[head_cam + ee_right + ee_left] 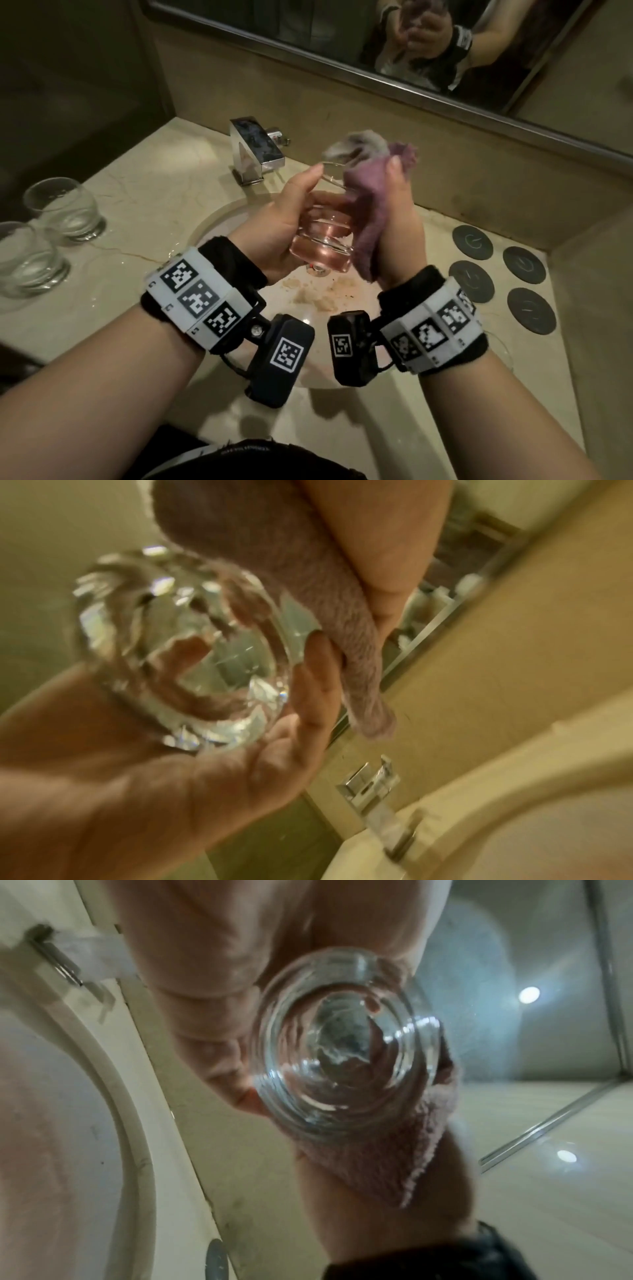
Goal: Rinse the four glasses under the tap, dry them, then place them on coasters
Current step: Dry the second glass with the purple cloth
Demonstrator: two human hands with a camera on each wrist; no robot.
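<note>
Head view shows the left hand (284, 222) with fingers (308, 174) curled round a tilted glass (325, 236) over the sink (212, 226), the right hand (397, 219) clutching a purple cloth (366, 202) against it, two glasses (61, 209) left on the marble counter (154, 192), four coasters (496, 270) right, below a mirror (308, 31).

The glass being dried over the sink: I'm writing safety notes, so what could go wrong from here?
The glass is gripped only by the left hand above the hard basin, so if wet it might slip and break. The right hand presses the purple cloth against the rim, which could lever it loose. Two glasses stand near the counter's left edge, where an elbow might knock them.
</note>
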